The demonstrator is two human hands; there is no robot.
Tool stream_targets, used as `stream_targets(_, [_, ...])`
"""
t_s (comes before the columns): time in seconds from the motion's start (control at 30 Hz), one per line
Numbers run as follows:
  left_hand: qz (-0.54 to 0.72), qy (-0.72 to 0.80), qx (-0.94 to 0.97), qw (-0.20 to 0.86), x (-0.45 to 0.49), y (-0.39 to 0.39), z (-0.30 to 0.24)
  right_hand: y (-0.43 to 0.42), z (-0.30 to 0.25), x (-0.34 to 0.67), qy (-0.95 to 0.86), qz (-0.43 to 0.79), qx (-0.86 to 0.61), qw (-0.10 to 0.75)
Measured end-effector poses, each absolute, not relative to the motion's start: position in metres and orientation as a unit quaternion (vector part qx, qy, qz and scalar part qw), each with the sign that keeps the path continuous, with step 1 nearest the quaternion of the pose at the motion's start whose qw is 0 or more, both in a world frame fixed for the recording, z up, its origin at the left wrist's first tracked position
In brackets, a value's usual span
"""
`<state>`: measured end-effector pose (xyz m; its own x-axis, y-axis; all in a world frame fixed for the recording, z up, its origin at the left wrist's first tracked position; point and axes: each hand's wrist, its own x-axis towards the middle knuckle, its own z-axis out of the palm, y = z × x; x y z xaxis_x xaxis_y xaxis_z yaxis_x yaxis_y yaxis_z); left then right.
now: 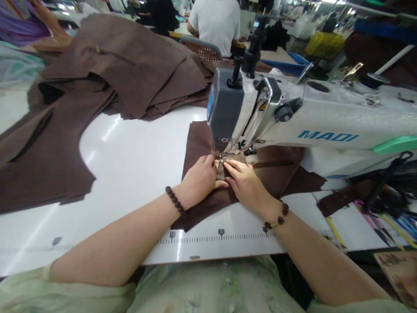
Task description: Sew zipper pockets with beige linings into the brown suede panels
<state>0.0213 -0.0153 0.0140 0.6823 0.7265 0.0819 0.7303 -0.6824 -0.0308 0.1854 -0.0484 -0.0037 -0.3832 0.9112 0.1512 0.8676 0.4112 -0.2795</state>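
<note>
A brown fabric panel [202,141] lies under the head of a sewing machine [228,100], its right part passing beneath the machine arm. My left hand [200,180] rests on the panel just left of the presser foot, fingertips close to the needle area and thumb stretched toward the right. My right hand [249,184] lies on the same panel from the other side, fingers extended flat and pointing at the foot. A small metal piece shows between the two hands; its kind is unclear. Beyond my right fingertips, a long dark slit or seam runs across the cloth.
Stacked brown fabric pieces [130,65] cover the back left, with another brown piece [52,161] at the left. Scissors and pens [378,221] lie right. A printed ruler [202,238] runs along the front edge of the white table. A person in a white shirt [216,26] sits behind.
</note>
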Motion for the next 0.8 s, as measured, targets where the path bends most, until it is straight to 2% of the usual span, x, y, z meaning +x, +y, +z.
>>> stream_targets(0.3, [-0.017,-0.391,-0.919,0.041,0.021,-0.015,0.015,-0.050,-0.002,0.183,-0.825,0.061,-0.549,0.121])
stream_targets(0.8, [-0.039,-0.405,-0.913,0.032,0.022,-0.007,0.010,-0.038,-0.004,0.184,-0.818,0.087,-0.551,0.145])
